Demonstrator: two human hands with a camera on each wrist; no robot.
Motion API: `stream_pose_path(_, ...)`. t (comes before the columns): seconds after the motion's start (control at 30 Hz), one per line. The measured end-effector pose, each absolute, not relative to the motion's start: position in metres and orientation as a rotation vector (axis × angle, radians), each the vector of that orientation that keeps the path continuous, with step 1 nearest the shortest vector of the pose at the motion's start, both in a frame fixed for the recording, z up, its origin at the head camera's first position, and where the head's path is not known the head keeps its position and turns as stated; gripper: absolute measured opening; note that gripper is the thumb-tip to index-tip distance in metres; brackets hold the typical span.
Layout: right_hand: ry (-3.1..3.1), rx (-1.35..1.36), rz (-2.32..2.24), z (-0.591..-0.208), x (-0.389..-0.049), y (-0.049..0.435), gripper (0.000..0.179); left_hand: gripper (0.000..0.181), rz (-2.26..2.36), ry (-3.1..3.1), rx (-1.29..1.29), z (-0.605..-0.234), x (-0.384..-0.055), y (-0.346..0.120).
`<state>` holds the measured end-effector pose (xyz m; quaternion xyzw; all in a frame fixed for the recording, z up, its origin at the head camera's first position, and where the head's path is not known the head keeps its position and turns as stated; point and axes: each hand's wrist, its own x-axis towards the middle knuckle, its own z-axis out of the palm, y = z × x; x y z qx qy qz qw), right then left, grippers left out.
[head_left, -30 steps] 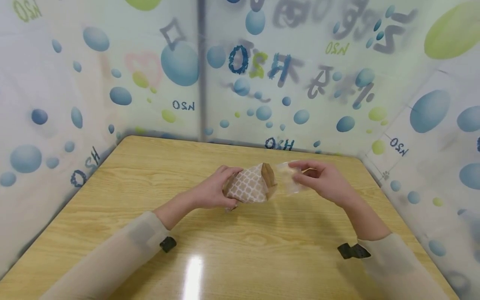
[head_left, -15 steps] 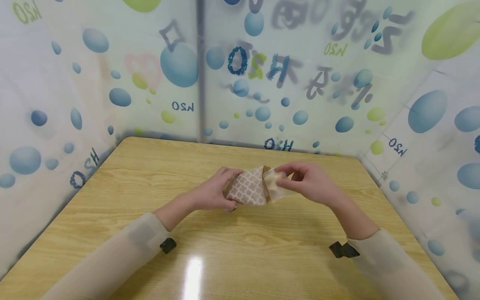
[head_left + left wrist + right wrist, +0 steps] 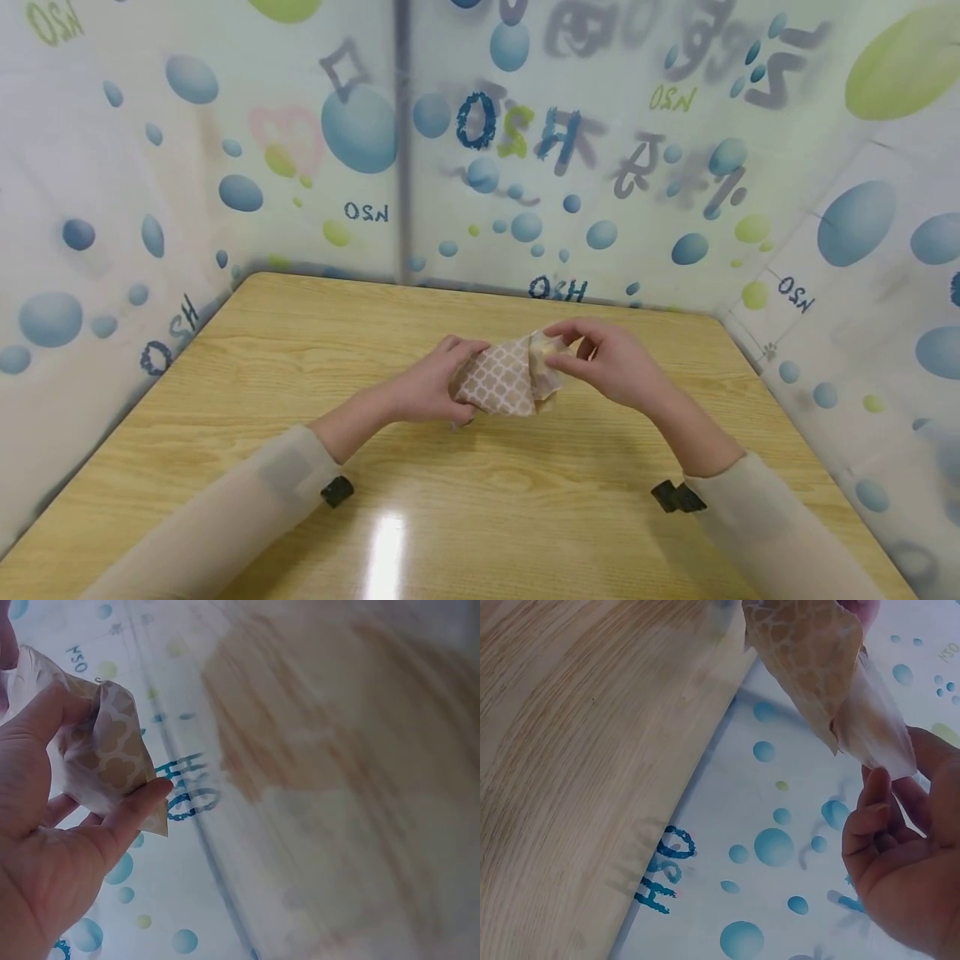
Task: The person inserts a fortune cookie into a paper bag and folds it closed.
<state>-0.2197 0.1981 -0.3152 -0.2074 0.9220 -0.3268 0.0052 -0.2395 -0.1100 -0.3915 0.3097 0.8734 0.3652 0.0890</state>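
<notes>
One left hand [image 3: 429,387] curled wide round a patterned bag [image 3: 495,379], right hand [image 3: 613,360] pinching a translucent packet [image 3: 877,724] at the bag's right end, mirrored "H2O" lettering [image 3: 515,131] facing us, far wall [image 3: 645,229].

Sleeves, one pair: long, plain, pale beige. Left sleeve [image 3: 225,517]: cuff ending above the wrist, a squarish greyish patch near it. Right sleeve [image 3: 787,529]: matching cloth, similar patch, fainter from where I stand. Attachments, two, small, black, angular: left cuff piece [image 3: 337,491], compact block; right cuff piece [image 3: 688,498], two-lobed. Left hand [image 3: 435,387], right hand [image 3: 617,358]: both bare.
</notes>
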Motion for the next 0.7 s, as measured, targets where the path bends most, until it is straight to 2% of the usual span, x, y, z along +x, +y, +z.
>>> stream_pose_path(0.7, 3.005, -0.748, -0.997, -0.329, -0.219, 0.191, 0.030, 0.098, 1.083, 2.627, 0.893, -0.387, -0.240, -0.106)
